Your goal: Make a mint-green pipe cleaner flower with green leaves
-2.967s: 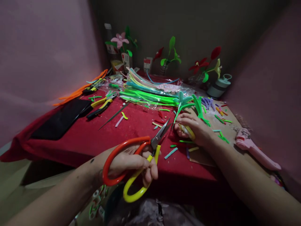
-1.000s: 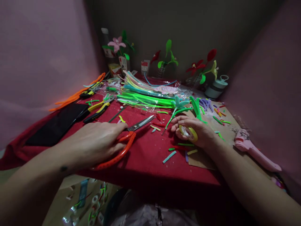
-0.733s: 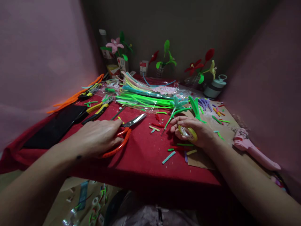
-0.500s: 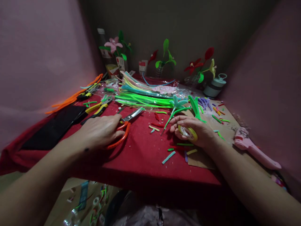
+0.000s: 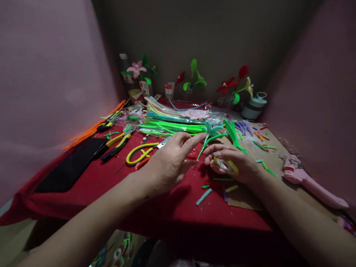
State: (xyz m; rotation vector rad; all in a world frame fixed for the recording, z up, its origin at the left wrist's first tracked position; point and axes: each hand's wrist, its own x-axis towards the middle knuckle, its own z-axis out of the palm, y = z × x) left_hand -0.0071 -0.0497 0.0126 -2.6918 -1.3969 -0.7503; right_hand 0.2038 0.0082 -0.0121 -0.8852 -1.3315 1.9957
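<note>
Holding out left hand [image 5: 172, 159], loosely spread, with index extended just beside teal flower [image 5: 210, 129] (can't tell if touching). Curling right hand [image 5: 239, 163] around yellow tape roll [image 5: 233, 169], with green stem [image 5: 201, 151] at its fingertips (pinch unclear). Noting scissors [image 5: 161, 145] on red cloth [image 5: 167, 207], just left of left hand, and green pipe cleaners [image 5: 178, 127] beyond it.

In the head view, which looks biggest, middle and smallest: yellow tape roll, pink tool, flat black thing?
1. Flat black thing
2. Pink tool
3. Yellow tape roll, partly hidden by fingers
</note>
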